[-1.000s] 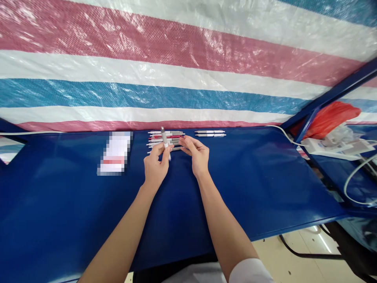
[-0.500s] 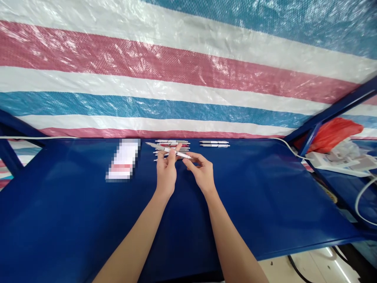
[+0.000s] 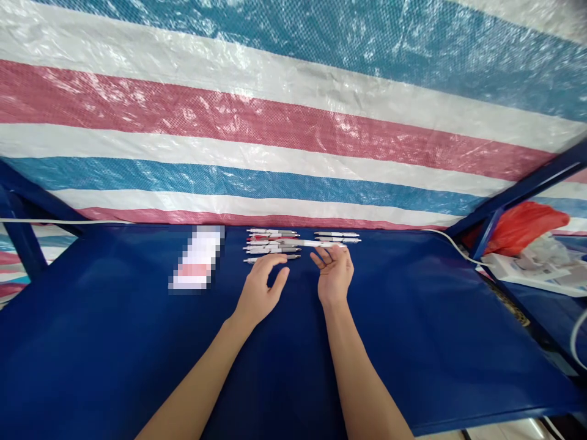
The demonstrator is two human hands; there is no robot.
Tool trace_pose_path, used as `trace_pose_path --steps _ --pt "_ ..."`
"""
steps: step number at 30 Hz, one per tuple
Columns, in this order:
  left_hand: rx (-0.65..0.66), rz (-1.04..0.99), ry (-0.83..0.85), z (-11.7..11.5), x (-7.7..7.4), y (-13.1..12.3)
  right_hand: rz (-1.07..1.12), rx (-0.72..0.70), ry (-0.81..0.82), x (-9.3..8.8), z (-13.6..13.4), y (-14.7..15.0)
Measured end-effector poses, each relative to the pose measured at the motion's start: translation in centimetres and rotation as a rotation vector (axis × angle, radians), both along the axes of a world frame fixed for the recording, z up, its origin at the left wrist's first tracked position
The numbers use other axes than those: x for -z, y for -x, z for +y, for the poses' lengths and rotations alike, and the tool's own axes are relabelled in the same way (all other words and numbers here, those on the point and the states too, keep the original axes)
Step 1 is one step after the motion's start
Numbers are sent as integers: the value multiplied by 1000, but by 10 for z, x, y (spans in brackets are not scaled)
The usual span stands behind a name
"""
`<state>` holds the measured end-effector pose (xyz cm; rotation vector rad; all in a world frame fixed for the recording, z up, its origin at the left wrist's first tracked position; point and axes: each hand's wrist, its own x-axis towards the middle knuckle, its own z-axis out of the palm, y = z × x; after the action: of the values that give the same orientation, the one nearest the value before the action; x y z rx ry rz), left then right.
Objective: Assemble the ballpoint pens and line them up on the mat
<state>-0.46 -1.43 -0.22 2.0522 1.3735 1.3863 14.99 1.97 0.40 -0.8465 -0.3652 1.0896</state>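
My right hand (image 3: 337, 272) holds a white and grey pen (image 3: 312, 244) by its right end, the pen pointing left. My left hand (image 3: 263, 287) has its thumb and fingers apart, with nothing between them, just in front of a group of pens (image 3: 270, 250). Several white, grey and red pens lie in that group, roughly parallel to the back edge. Two more pens (image 3: 337, 234) lie side by side to the right, behind my right hand.
A pixelated white and red item (image 3: 197, 256) lies left of the pens on the blue table (image 3: 114, 324). Striped sheeting (image 3: 275, 116) hangs behind. At the right, beyond a blue frame bar, are a red plastic bag (image 3: 527, 226) and a white box (image 3: 536, 274).
My left hand has let go of the pen and opened, moving nearer. My right hand has turned and moved right with the pen, now nearly level. The view has tilted slightly upward.
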Motion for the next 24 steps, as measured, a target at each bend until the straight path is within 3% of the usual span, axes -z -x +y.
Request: trace_pose_path --steps 4,7,15,24 --pt "101 443 -330 2 2 8 125 84 38 -2 13 -11" --pt "157 606 -414 7 3 10 175 107 43 -5 22 -15" --pt "223 626 -349 12 7 11 324 26 -40 7 38 -24" --pt "454 663 -194 11 11 14 425 -186 -185 15 43 -25"
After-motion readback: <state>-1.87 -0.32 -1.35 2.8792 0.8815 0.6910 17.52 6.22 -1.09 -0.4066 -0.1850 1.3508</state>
